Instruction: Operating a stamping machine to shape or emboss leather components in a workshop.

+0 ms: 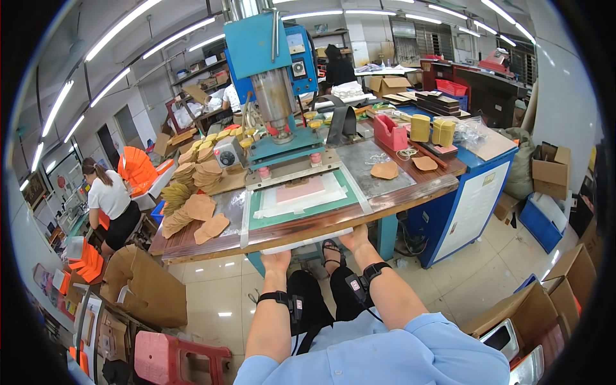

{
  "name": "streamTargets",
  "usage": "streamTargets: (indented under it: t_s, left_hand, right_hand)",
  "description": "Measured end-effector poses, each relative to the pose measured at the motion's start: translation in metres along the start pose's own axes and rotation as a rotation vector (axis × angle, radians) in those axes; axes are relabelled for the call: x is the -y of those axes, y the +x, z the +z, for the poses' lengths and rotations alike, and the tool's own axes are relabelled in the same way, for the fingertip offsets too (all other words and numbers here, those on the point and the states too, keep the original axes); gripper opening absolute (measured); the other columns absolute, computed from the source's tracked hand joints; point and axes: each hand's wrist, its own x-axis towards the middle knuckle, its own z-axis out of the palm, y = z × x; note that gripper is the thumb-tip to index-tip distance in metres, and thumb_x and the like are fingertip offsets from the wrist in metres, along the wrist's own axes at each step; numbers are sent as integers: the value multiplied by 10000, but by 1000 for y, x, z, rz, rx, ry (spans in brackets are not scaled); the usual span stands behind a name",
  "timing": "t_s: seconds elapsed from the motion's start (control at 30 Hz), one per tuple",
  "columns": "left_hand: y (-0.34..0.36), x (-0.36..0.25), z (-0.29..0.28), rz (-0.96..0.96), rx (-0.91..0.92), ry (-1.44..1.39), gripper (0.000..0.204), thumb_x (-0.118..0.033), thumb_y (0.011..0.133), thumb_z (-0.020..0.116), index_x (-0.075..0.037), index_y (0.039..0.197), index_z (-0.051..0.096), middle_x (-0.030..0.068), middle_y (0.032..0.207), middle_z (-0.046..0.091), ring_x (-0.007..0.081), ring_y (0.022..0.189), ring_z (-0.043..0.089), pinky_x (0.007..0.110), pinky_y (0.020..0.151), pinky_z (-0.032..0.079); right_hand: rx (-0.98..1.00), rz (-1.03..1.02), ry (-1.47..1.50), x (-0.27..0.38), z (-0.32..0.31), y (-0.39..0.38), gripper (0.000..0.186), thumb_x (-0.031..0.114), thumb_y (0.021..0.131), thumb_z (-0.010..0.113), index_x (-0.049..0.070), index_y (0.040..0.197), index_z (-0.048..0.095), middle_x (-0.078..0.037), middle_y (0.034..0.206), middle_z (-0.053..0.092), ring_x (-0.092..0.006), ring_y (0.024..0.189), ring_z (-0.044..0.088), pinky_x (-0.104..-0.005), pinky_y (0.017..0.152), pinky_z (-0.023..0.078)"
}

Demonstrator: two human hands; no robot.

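Across the middle of the view runs a long wooden workbench (192, 240), its front edge slanting from lower left up to the right. On its far side stands a blue press machine (269, 58) with a steel cylinder pointing down at a pink pad (301, 190), which lies on white sheets over a green cutting mat (346, 192). Left of the mat sit stacks of tan leather cut-outs (192, 212); two more tan pieces (385, 170) lie on the grey plate to the right, near a red tape dispenser (390, 135) and two yellow rolls (431, 129).

Under the bench's front edge a flat white board (308, 240) juts out toward the person. Its long axis follows the bench edge, left end lower, right end higher, with its broad face level. The left hand (277, 260) grips the board's left part and the right hand (354, 239) its right part, both curled at the edge with fingers hidden beneath it. Each wrist wears a black strap.

At far left a person in a white top (109, 196) bends over another table beside orange pieces (138, 168).
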Motion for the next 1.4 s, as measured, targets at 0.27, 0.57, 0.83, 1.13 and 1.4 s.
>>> streamTargets:
  t_s: [0.27, 0.57, 0.83, 1.13, 1.4]
  left_hand:
    - [-4, 2, 8, 11, -29, 41, 433, -308, 977, 253, -82, 1303, 425, 71, 1350, 435, 258, 1249, 402, 427, 1071, 311]
    - [0, 0, -2, 11, 9, 31, 430, -302, 970, 275, -70, 1298, 430, 86, 1342, 446, 273, 1243, 411, 443, 1064, 316]
    - [2, 0, -5, 15, 16, 37, 415, -293, 968, 290, -61, 1276, 444, 88, 1320, 467, 262, 1231, 425, 424, 1061, 325]
    - [4, -1, -8, 11, -27, 61, 427, -302, 974, 253, -77, 1291, 431, 61, 1344, 447, 252, 1229, 428, 412, 1059, 328]
    - [6, -6, -13, 36, 90, 135, 410, -297, 969, 322, -52, 1270, 454, 72, 1340, 457, 244, 1241, 411, 399, 1079, 293]
  right_hand:
    - [-9, 0, -23, 1, 1, -3, 432, 329, 957, 347, 35, 1257, 448, -110, 1278, 486, -286, 1165, 479, -449, 1004, 385]
    - [-23, 8, -11, 0, 3, -3, 435, 317, 967, 316, 31, 1276, 424, -118, 1288, 476, -285, 1175, 474, -452, 1008, 381]
    - [-7, 7, -26, 1, 2, -4, 447, 336, 963, 317, 32, 1271, 431, -110, 1285, 481, -276, 1176, 475, -441, 1005, 386]
    - [3, 31, -19, 1, -4, -1, 419, 324, 960, 329, 52, 1258, 441, -104, 1259, 486, -284, 1138, 491, -438, 959, 417]
    - [15, 20, -47, -2, 1, -3, 441, 362, 952, 334, 59, 1254, 440, -107, 1247, 480, -293, 1129, 477, -467, 957, 399]
